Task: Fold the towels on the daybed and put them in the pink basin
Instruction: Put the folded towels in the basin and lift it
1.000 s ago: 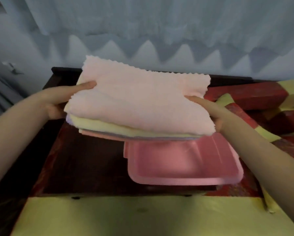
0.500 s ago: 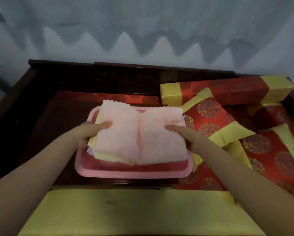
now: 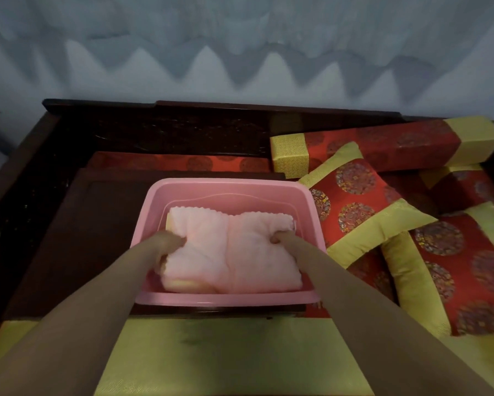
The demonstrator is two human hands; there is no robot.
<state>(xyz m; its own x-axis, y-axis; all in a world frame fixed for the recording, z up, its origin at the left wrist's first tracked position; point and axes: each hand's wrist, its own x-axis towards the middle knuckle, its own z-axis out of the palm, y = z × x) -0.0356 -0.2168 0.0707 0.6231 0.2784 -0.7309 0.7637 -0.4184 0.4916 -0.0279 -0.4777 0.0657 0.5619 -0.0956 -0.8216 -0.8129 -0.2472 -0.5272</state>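
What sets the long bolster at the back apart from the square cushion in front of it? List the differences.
Shape: the bolster is a long block, while the square cushion is flat and pillow-like.
Trim: the bolster has yellow bands at its two ends; the square cushion has yellow borders along its edges.
Pose: the bolster lies along the dark wooden back rail; the square cushion sits turned at an angle, one corner beside the pink basin.
Both are red with round medallion patterns.
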